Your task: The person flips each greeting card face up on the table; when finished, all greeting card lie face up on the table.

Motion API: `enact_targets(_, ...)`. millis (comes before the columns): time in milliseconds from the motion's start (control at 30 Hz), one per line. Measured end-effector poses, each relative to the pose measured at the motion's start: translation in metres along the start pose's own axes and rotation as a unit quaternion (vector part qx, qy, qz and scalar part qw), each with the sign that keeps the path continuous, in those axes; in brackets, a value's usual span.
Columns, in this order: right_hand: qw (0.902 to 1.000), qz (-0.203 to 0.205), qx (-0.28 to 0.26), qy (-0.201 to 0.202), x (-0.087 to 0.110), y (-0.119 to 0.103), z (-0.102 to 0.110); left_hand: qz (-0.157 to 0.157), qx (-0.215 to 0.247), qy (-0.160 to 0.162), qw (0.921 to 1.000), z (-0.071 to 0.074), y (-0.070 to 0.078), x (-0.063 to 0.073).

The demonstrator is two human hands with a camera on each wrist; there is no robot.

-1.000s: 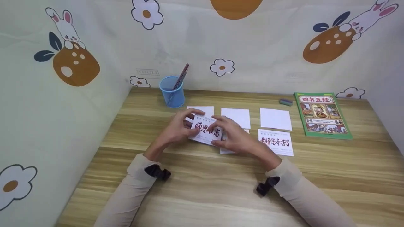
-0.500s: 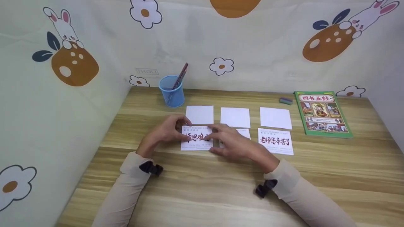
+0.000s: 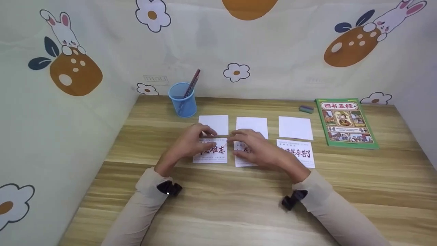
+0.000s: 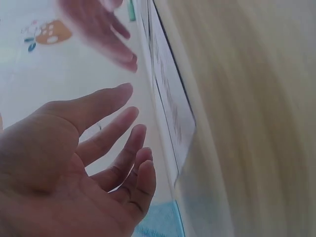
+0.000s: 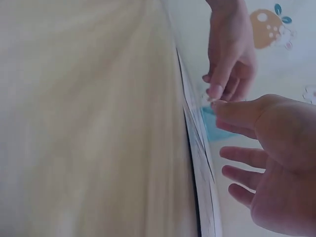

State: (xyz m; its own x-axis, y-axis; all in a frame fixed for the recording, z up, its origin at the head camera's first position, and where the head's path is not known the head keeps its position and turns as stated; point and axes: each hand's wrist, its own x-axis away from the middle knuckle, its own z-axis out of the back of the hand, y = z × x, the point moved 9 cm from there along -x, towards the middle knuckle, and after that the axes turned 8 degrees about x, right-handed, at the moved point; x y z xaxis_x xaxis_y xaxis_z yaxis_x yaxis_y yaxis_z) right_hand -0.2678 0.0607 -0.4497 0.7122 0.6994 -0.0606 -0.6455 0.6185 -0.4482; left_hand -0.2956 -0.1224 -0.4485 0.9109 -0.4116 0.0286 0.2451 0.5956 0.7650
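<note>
Three printed cards lie in a front row on the table: the left card (image 3: 215,155), the middle card (image 3: 243,160) and the right card (image 3: 300,155), each with dark red Chinese writing. Over the left card hovers my left hand (image 3: 186,141), holding nothing, its fingers spread and slightly bent. My right hand (image 3: 261,148) hangs above the middle card with loose fingers, and it hides much of that card's writing. Both wrist views show the palms raised off the cards, the left palm (image 4: 54,173) and the right palm (image 5: 291,153) bare.
Behind the printed cards is a row of blank white cards, left (image 3: 214,123), middle (image 3: 252,124) and right (image 3: 295,128). A blue mesh pen cup (image 3: 183,102) with pencils stands back left. An eraser-like block (image 3: 306,109) and a green-edged book (image 3: 346,123) lie back right.
The left printed card, held tilted by both hands a second ago, was set flat in the front row. Both hands have since let go and lifted, the right moving slightly right.
</note>
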Motion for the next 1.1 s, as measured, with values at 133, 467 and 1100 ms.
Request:
enact_targets(133, 0.9991, -0.029, -0.013, 0.028, 0.018, 0.037, 0.019, -0.03, -0.008, -0.016, 0.9994, -0.024, 0.024, -0.015)
enact_targets(467, 0.9872, -0.126, -0.02, 0.096, 0.083, 0.142, 0.068, -0.046, -0.031, -0.038, 0.9977, -0.081, 0.071, -0.064)
enact_targets(1100, 0.9771, -0.208, -0.012, 0.044, 0.113, 0.189, 0.079, -0.096, -0.117, -0.116, 0.9817, -0.155, 0.124, -0.111)
